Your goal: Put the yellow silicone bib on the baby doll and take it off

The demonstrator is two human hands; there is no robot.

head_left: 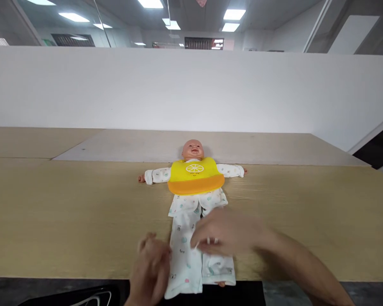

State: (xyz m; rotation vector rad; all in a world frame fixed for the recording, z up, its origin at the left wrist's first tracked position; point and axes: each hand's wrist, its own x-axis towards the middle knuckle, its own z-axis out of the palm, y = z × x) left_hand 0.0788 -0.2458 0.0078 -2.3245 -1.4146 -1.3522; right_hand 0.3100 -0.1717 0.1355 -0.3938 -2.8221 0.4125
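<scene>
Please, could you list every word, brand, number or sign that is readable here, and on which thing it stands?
No words or numbers can be read.
Yellow bib: only a white citrus-slice picture above a small smiling face.
White trousers: small printed figures, too small to make out.

The right forearm (295, 255) slants inward, the blurred right hand (220, 229) arched and curled; the left hand (151, 265) sits lower, also curled.

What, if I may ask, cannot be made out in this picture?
Head view:
Right hand: blurred; its grip is unclear.
White printed cloth trousers: partly hidden behind that hand.
Left hand: blurred; contact with the trousers is unclear.
Black object with a white curve: cut off by the bottom edge.
</scene>
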